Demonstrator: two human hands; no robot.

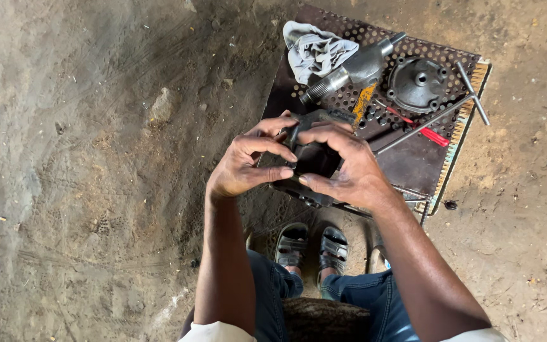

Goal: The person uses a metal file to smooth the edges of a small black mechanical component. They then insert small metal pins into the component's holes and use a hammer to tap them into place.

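Both my hands hold a dark, greasy metal housing part (314,158) above the near edge of a perforated brown board (406,161). My left hand (248,158) grips its left side with fingers curled over the top. My right hand (343,168) wraps the right side, fingertips meeting the left hand's. Most of the part is hidden by my fingers.
On the board lie a grey rag (314,50), a silver metal shaft (352,69), a round dark cover plate (418,82), a T-handle wrench (438,114) and a red-handled screwdriver (422,130). Dirt ground (96,158) surrounds it. My sandalled feet (311,247) rest below.
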